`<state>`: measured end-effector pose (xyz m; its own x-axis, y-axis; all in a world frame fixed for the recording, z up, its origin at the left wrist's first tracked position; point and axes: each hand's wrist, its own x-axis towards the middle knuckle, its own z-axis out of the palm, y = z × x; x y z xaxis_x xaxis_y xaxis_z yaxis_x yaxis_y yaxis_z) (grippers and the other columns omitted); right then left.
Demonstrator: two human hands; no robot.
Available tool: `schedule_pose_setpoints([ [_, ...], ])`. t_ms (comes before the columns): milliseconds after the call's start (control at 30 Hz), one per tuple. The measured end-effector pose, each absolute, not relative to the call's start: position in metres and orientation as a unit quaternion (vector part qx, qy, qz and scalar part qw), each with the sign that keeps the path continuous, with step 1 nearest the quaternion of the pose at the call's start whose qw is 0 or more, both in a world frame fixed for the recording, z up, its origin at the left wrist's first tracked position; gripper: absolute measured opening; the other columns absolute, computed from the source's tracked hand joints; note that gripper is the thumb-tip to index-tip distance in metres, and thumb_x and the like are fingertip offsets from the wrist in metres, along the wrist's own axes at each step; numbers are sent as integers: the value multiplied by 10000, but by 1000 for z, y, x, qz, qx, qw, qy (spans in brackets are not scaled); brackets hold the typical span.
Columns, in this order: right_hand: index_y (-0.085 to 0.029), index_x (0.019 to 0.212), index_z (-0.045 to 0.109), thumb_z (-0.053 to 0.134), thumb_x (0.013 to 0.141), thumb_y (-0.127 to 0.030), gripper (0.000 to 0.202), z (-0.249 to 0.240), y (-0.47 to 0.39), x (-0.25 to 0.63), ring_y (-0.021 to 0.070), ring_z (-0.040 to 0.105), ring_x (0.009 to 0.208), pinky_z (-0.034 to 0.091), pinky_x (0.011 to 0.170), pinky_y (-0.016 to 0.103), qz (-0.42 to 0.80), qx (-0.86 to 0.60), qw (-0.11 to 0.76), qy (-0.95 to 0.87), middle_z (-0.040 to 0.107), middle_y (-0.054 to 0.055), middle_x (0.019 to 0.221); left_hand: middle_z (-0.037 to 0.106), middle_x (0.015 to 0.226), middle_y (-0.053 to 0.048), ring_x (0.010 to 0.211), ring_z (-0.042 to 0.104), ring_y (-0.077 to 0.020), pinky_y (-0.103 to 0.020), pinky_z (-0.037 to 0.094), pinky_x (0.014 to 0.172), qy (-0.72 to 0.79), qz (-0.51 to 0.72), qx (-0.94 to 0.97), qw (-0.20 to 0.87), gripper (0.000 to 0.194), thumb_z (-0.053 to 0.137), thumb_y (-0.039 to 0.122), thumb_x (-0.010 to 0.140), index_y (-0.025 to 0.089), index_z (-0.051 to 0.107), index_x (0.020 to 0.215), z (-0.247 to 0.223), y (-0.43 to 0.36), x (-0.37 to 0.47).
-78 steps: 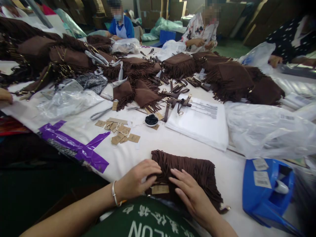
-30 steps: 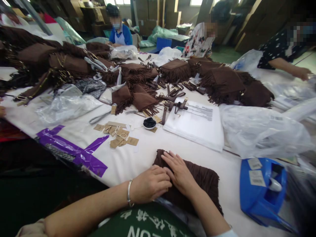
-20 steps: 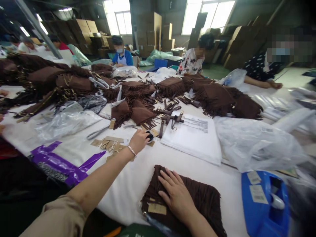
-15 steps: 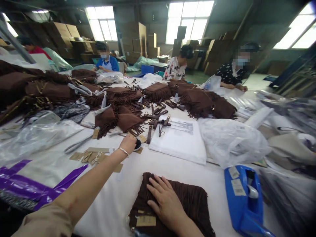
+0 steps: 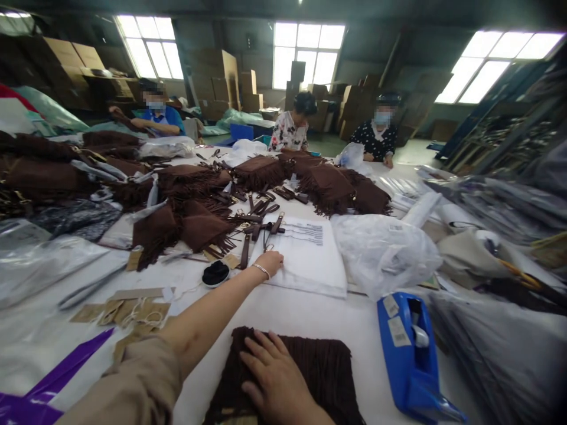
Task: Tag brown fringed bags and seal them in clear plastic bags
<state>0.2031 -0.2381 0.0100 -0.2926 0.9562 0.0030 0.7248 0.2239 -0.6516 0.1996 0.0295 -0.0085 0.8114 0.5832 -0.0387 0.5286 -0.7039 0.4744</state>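
Note:
My left hand (image 5: 271,264) is at the lower left edge of a stack of clear plastic bags with printed text (image 5: 310,260), its fingers curled; what they hold, if anything, is hidden. Just beyond it lie brown leather straps with metal clasps (image 5: 245,251). To its left on the table sits a small round dish of black material (image 5: 215,273). My right hand (image 5: 277,378) rests with fingers spread on a dark brown fringed bag (image 5: 328,372) at the near edge. Part of a tan tag shows under that hand.
A blue tape dispenser (image 5: 410,360) stands right of the bag. Tan tags with strings (image 5: 128,310) lie left. Brown fringed pouches (image 5: 204,224) are heaped farther back. A crumpled plastic bag (image 5: 385,251) lies at centre right. Several people (image 5: 381,139) sit across the table.
My left hand has moved right, from the round black dish to the stack of plastic bags. My right hand stays on the fringed bag. The view has turned to the right.

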Motion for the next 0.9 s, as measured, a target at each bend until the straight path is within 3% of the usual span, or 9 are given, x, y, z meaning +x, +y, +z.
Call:
schedule_pose_setpoints([
  [100,-315,1341,437,446,889,-515,494,7,-238,203,176,246,1384,137,1176,402,287,-553,217,-751,381,-38,1455,672,859,-103,897,604,-239,-354,434,864,311,54,913,258,145,565,219,818,159,692,783,-11,35,190],
  [300,-314,1308,484,509,856,-508,492,9,-237,201,217,262,1379,124,1165,452,334,-543,246,-730,415,-11,1434,688,766,-51,726,622,-175,-231,455,634,368,66,880,292,211,582,314,797,134,691,808,-8,36,177],
  [400,-315,1268,527,524,853,-483,447,20,-229,212,229,344,1341,227,1132,473,396,-547,318,-666,472,11,1393,675,723,-50,659,614,-170,-229,445,562,370,67,877,298,299,517,363,843,109,674,870,-7,35,177],
  [500,-276,1219,572,477,878,-467,402,30,-207,241,224,488,1234,362,1064,438,412,-583,450,-537,568,41,1296,670,744,-47,697,615,-177,-246,457,626,347,63,891,286,235,520,316,840,134,666,864,-6,32,175],
  [567,-231,1154,617,496,863,-462,391,31,-185,264,228,548,1163,388,1040,422,396,-609,500,-472,625,61,1211,670,807,-52,773,613,-192,-268,455,714,320,62,906,269,160,555,281,812,164,663,831,-4,29,173],
  [733,-165,1067,658,591,790,-357,344,16,-138,301,225,589,1090,399,1019,387,376,-659,503,-414,668,85,1122,638,794,-79,776,592,-214,-311,444,754,259,63,934,237,174,513,254,812,171,610,693,4,16,176],
  [800,-166,1017,674,596,779,-331,300,8,-126,303,222,627,1013,468,931,372,377,-675,502,-388,692,80,1054,629,765,-74,747,585,-209,-310,442,723,250,74,937,233,179,487,244,802,169,594,681,5,15,179],
  [900,-149,942,677,552,802,-334,264,-4,-113,297,190,675,708,535,603,298,415,-685,500,-329,713,79,874,622,718,-54,688,575,-194,-283,429,640,266,88,929,243,161,489,275,770,162,590,714,5,18,185],
])
